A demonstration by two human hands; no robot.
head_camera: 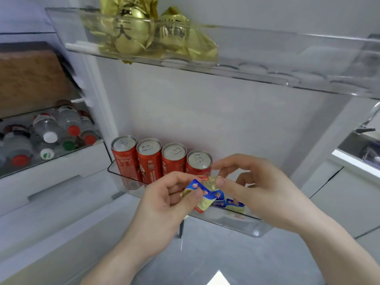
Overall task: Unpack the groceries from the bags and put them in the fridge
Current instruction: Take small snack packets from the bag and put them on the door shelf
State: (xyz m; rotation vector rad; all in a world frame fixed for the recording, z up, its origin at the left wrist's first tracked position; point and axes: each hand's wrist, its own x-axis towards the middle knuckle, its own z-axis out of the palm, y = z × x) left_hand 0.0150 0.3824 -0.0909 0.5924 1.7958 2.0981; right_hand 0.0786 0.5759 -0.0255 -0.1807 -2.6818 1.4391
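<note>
Sitting just below centre of the frame, a small foil packet [202, 199], blue and gold with a red edge, is pinched by the left hand [164, 204] between thumb and curled fingers. A second foil packet [211, 183] lies against it at its upper right, and the right hand [257, 186] pinches that one with thumb and forefinger, so both grips are clenched on packets and the two hands nearly meet.

What the next move seems to turn on is this: the door bin [242, 220], a clear tray, lies directly behind and a little below the packets, toward the lower right of the frame. More of the same packets [232, 204] already rest there, just right of the held ones. The left-hand packet's long axis runs tilted, upper left to lower right, roughly toward that cluster. The right hand is nearer the free stretch of bin and would likely drop its packet first, with a short reach down and away.

Four red cans [160, 161] stand upright in a row in the same bin, filling its left end. Above, another clear door shelf [267, 64] holds gold foil bags [144, 31]. At the left edge, a drawer [61, 163] holds water bottles [51, 130] lying down.
</note>
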